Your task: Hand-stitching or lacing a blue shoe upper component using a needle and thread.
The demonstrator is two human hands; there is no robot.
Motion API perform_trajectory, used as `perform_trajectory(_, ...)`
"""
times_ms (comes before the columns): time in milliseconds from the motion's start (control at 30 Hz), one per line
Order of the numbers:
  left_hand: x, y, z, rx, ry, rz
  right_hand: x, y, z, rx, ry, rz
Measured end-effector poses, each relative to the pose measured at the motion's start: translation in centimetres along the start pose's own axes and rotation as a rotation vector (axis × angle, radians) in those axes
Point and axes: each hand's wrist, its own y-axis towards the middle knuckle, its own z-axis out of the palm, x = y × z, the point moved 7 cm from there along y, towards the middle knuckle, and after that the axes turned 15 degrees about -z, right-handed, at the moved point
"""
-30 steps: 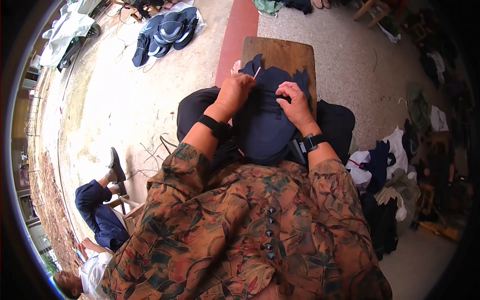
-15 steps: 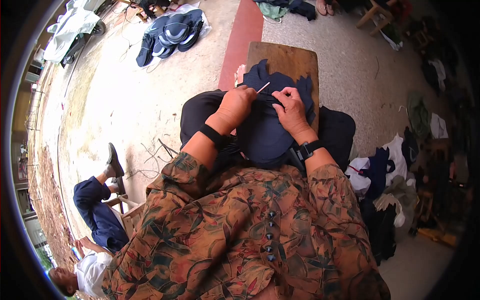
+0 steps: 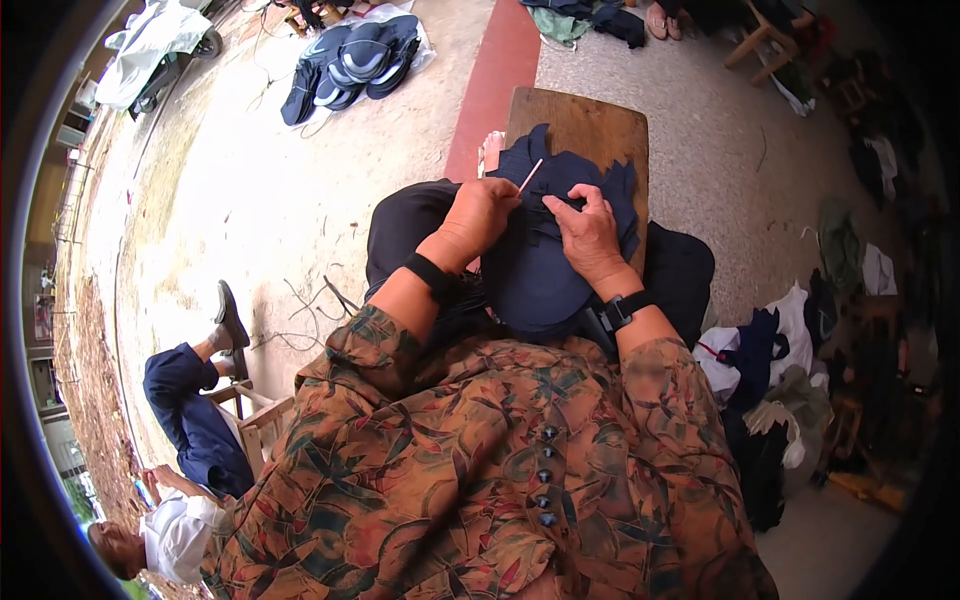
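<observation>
A dark navy cap (image 3: 535, 275) lies on my lap, its crown toward me. My left hand (image 3: 482, 215) is closed on a thin pale stick-like tool (image 3: 529, 176) that points up and away over the cap's far side. My right hand (image 3: 588, 232) presses down on the navy fabric and pinches it beside the tool's lower end. Both wrists wear black bands. My patterned brown sleeves fill the lower part of the view.
A wooden stool (image 3: 585, 125) stands just beyond my knees with navy fabric draped on it. A pile of navy caps (image 3: 355, 60) lies on the floor far left. Heaped clothes (image 3: 790, 370) crowd my right. Another person (image 3: 190, 420) sits on a chair at lower left.
My hands stay on the cap; the left hand has shifted the tool slightly along the fabric. The view has tilted a little, so stool and cap pile sit lower in frame.
</observation>
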Motion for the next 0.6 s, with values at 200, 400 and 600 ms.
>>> perform_trajectory(200, -0.3, 0.1, -0.6, -0.012, 0.051, 0.017, -0.2, -0.1, 0.2, -0.002, 0.023, 0.026)
perform_trajectory(400, -0.1, 0.3, -0.6, -0.08, 0.033, 0.137, -0.2, 0.1, 0.1, -0.005, 0.017, 0.013)
perform_trajectory(600, 1.0, 0.5, -0.2, -0.033, -0.249, -0.077, -0.2, 0.1, 0.2, 0.035, 0.025, 0.067)
